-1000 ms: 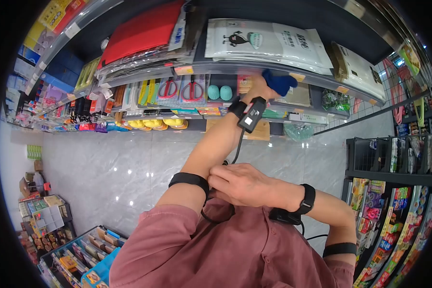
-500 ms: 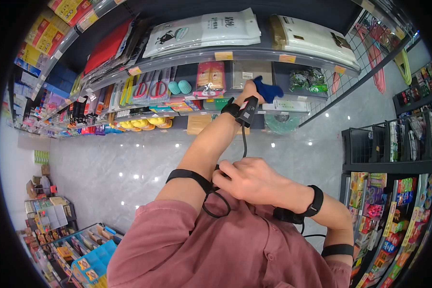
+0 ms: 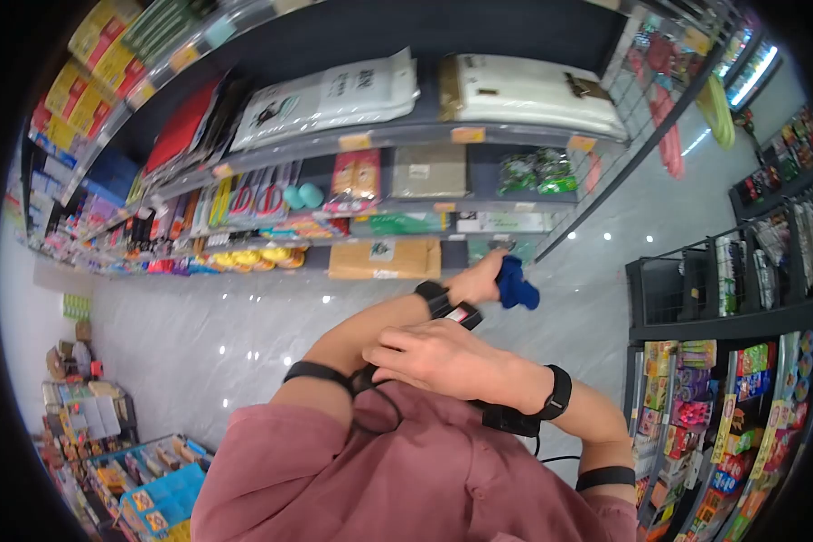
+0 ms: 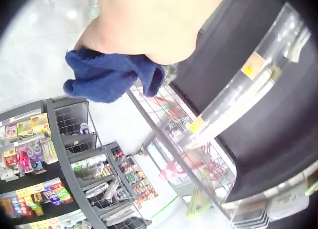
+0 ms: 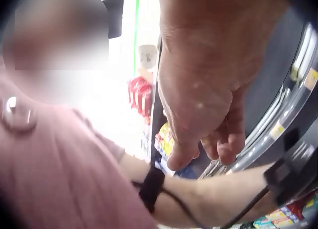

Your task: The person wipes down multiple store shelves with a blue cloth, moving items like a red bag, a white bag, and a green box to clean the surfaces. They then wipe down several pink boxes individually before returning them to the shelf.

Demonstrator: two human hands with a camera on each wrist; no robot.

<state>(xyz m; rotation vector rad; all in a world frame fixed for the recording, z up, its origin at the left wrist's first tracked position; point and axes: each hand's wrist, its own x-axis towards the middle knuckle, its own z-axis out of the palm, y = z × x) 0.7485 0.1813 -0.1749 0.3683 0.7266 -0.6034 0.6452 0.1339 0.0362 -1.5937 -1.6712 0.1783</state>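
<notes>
My left hand [image 3: 479,278] grips a crumpled dark blue cloth [image 3: 518,285], held out in front of the lower shelves. In the left wrist view the cloth [image 4: 107,75] bunches below the hand [image 4: 149,28], whose fingers are mostly hidden. My right hand [image 3: 438,359] hovers by the left forearm, overlapping it in the head view. The right wrist view shows this hand [image 5: 203,90] with its thumb and fingers loosely bent and nothing between them. A black cable [image 5: 184,206] runs along the left arm, past the fingertips.
Shelves ahead carry white packages [image 3: 537,90], red-handled scissors [image 3: 269,199], a pink pack [image 3: 355,178] and a brown flat package [image 3: 384,260]. A wire mesh side panel [image 3: 596,154] ends the shelf. Snack racks [image 3: 723,425] stand at right, with blue bins [image 3: 167,497] at lower left.
My left hand has come down and back from the shelf with the blue cloth, closer to the body. The shelves have shifted left in view. My right hand stays near the left forearm.
</notes>
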